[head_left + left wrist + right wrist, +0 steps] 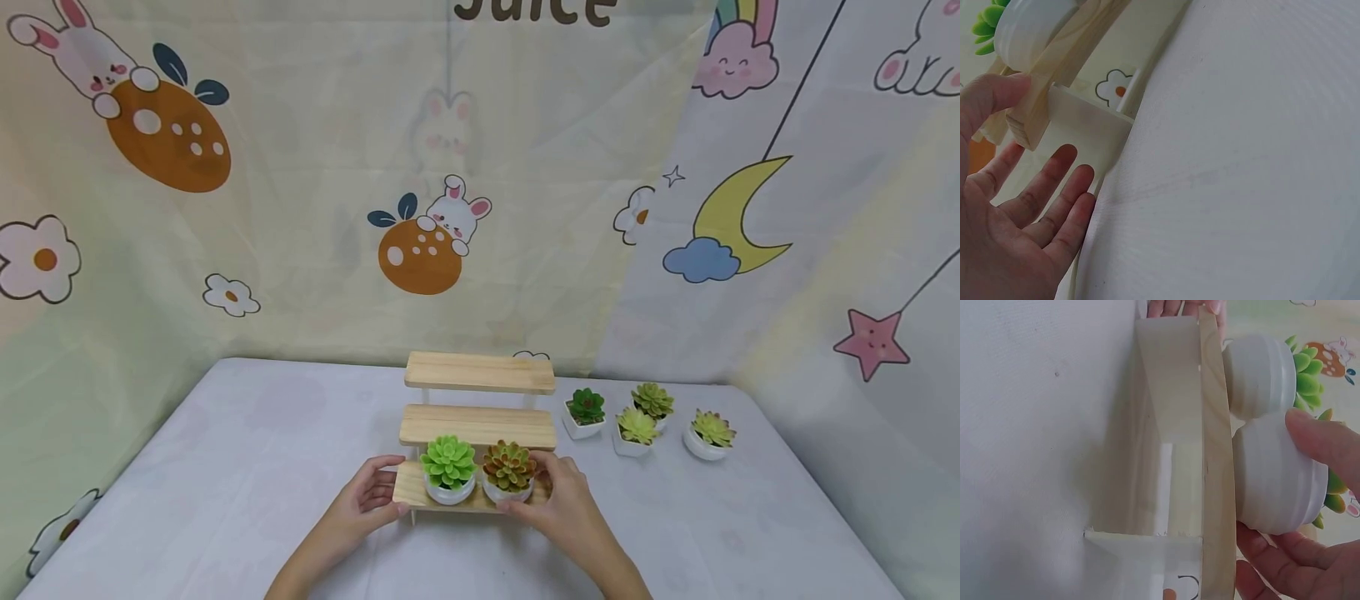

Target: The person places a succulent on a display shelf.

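Holding a white pot with a reddish-brown succulent (509, 473), the right hand (564, 500) has its thumb and fingers curled round the pot on the lowest step of a three-step wooden stand (480, 372), which sits at the middle of the white-covered surface (225, 467). Just left of that pot, touching it, stands a second white pot with a bright green succulent (448, 468) on the same step. The left hand (367, 498) rests against the stand's left end, fingers straight and relaxed, the thumb touching the wood. To the right of the stand, well apart from both hands, four more potted succulents (645, 421) stand in a loose cluster: two in square white pots, two in round ones. The right wrist view shows what the head view hides: the ribbed sides of the two pots pressed together, the thumb (1322, 440) on the nearer one and fingers beneath it. The left wrist view shows the open palm (1016, 219) beside the stand's white leg and plank end. On the cartoon backdrop behind, partly cut off at the top, reads the word "Juice" (534, 10).
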Demonstrator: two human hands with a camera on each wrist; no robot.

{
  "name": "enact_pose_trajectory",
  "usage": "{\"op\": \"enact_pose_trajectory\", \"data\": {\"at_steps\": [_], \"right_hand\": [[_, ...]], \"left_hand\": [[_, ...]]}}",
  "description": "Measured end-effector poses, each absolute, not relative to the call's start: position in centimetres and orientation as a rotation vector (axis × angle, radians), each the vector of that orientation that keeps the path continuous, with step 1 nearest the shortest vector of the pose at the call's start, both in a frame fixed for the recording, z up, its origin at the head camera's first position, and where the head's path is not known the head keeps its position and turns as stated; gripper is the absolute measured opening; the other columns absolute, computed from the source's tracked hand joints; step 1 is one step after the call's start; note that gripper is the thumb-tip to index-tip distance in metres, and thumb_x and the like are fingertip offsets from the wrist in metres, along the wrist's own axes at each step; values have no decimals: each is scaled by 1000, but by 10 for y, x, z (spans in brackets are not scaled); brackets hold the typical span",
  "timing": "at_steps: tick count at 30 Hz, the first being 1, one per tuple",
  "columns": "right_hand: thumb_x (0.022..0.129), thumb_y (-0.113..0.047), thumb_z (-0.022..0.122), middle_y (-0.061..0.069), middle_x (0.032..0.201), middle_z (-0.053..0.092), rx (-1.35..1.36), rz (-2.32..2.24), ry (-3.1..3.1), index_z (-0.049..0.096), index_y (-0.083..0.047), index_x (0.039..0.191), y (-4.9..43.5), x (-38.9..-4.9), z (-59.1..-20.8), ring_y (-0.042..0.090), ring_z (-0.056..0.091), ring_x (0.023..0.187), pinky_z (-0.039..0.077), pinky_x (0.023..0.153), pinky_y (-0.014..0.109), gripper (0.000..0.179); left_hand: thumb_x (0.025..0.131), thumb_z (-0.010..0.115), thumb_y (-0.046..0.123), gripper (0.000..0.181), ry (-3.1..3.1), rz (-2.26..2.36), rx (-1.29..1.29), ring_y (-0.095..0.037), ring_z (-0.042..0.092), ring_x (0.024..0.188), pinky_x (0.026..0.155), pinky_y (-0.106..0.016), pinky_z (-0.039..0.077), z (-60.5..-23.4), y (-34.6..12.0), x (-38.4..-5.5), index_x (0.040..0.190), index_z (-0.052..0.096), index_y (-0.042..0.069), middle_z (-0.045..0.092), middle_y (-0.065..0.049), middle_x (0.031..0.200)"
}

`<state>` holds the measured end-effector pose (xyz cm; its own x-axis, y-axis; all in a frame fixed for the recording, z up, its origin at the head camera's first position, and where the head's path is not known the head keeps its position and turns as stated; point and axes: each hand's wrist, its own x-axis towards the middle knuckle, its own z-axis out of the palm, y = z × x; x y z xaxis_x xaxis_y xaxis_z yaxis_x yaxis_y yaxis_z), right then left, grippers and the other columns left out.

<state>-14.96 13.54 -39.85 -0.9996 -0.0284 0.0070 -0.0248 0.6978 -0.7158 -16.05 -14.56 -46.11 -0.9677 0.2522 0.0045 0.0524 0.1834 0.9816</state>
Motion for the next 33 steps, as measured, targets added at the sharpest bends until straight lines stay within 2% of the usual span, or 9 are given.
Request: {"op": "enact_pose_trajectory", "data": {"at_steps": [10, 20, 27, 33], "right_hand": [[62, -42, 84, 8, 103, 54, -78, -1210, 2888, 56, -5, 122, 138, -150, -399, 21, 46, 93, 42, 78, 41, 76], [62, -42, 83, 0, 106, 58, -179, -1268, 2905, 56, -11, 119, 143, -149, -394, 15, 49, 96, 41, 83, 37, 71], [63, -40, 83, -5, 103, 61, -191, -1324, 2891, 57, -15, 118, 151, -148, -388, 15, 51, 100, 41, 89, 43, 66], [66, -37, 82, -3, 105, 61, -222, -1385, 2880, 57, -15, 118, 161, -146, -382, 18, 51, 104, 41, 90, 45, 62]], "left_hand": [[82, 69, 14, 60, 2285, 1889, 348, -13, 55, 97, 85, -21, 46, -460, -146, -158, 134, 39, 6, 55, -17, 115], [82, 70, 14, 61, 2302, 1881, 330, -12, 56, 97, 86, -21, 46, -459, -146, -157, 134, 39, 5, 55, -17, 116], [82, 70, 14, 62, 2293, 1881, 324, -12, 56, 97, 86, -21, 46, -458, -145, -159, 134, 39, 5, 55, -16, 115], [82, 70, 15, 61, 2297, 1873, 324, -11, 55, 97, 85, -21, 46, -456, -145, -157, 134, 39, 5, 56, -16, 115]]}}
